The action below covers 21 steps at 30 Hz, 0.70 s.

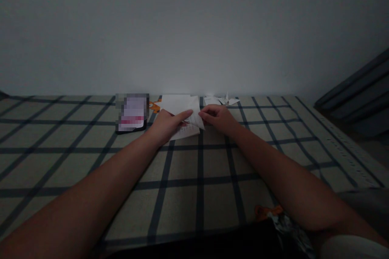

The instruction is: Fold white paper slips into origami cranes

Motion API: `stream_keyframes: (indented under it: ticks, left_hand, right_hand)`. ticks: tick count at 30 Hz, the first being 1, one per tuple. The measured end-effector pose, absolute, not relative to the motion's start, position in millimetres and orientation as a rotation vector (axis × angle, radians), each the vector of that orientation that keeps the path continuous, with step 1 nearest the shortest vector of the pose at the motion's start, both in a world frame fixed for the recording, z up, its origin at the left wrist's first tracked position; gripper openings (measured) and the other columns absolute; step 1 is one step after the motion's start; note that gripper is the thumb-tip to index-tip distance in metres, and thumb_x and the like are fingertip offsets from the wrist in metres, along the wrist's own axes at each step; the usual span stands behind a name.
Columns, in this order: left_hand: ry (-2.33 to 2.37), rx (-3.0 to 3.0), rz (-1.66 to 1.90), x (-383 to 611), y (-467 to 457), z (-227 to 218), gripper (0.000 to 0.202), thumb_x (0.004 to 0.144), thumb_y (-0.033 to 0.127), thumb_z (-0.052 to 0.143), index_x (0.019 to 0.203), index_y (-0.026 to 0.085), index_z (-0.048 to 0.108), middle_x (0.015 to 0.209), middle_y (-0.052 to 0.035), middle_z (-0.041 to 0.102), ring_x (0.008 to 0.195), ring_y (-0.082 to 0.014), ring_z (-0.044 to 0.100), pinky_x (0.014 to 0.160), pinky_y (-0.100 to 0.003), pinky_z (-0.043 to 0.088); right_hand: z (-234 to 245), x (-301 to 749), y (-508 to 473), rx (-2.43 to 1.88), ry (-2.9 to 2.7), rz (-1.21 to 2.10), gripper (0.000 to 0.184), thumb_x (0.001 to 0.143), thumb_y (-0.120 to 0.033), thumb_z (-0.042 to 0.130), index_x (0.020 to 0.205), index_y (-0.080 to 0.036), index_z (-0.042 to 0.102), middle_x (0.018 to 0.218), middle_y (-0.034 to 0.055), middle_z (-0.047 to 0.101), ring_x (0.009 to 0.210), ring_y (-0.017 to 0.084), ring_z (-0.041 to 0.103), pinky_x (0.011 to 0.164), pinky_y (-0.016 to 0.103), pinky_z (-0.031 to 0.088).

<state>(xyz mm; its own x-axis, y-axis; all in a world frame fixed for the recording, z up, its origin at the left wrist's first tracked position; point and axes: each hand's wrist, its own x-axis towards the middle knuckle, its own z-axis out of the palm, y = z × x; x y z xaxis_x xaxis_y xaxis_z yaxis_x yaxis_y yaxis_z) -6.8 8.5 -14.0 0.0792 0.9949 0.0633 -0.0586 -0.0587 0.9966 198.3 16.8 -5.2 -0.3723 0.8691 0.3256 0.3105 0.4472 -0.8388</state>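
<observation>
Both my arms reach forward over a checked cloth (182, 178). My left hand (167, 123) and my right hand (217, 117) meet at a small folded piece of white paper (194, 120), each pinching one side of it. Under and behind it lies a larger white sheet (179, 105). The room is dim, so the fold's exact shape is hard to make out.
A phone (132, 113) with a lit screen lies left of the sheets. Small folded white paper shapes (221, 99) sit by the wall at the back. A crinkled foil wrapper (282, 222) lies near my right elbow. A dark slanted piece of furniture (358, 93) stands at right.
</observation>
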Motion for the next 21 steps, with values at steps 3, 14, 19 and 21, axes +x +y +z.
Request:
stream_keyframes:
  ticks: [3, 14, 19, 21]
  left_hand:
    - [1.034, 1.238, 1.246, -6.5, 7.3, -13.2, 0.053, 0.066, 0.038, 0.087, 0.11, 0.013, 0.071, 0.109, -0.0137, 0.076, 0.077, -0.0197, 0.07, 0.063, -0.027, 0.053]
    - [1.043, 1.504, 1.141, -9.1, 5.4, -12.3, 0.047, 0.074, 0.037, 0.08, 0.112, 0.013, 0.071, 0.114, -0.0147, 0.075, 0.092, -0.0252, 0.071, 0.08, -0.037, 0.056]
    - [1.033, 1.594, 1.123, -10.5, 6.4, -11.4, 0.049, 0.072, 0.035, 0.081, 0.115, 0.013, 0.07, 0.119, -0.014, 0.074, 0.102, -0.0269, 0.07, 0.093, -0.041, 0.054]
    - [1.062, 1.572, 1.104, -10.9, 7.1, -12.1, 0.048, 0.071, 0.036, 0.082, 0.112, 0.014, 0.071, 0.117, -0.0137, 0.074, 0.098, -0.0257, 0.07, 0.088, -0.038, 0.055]
  right_hand:
    - [-4.9, 198.7, 17.0, -0.973, -1.917, 0.888, 0.023, 0.088, -0.038, 0.062, 0.079, -0.017, 0.067, 0.071, 0.0008, 0.066, 0.065, 0.012, 0.058, 0.063, 0.026, 0.045]
    - [-2.1, 196.0, 15.6, -0.911, -1.758, 0.936, 0.026, 0.087, -0.043, 0.064, 0.081, -0.017, 0.065, 0.068, -0.0013, 0.063, 0.06, 0.01, 0.057, 0.058, 0.024, 0.047]
    - [-3.9, 197.6, 16.9, -0.925, -1.743, 0.918, 0.029, 0.088, -0.045, 0.064, 0.079, -0.017, 0.064, 0.066, -0.0017, 0.06, 0.06, 0.009, 0.055, 0.059, 0.024, 0.047]
    - [-3.8, 197.8, 16.6, -0.919, -1.752, 0.905, 0.03, 0.088, -0.044, 0.064, 0.076, -0.017, 0.062, 0.065, -0.0021, 0.059, 0.059, 0.009, 0.054, 0.059, 0.024, 0.047]
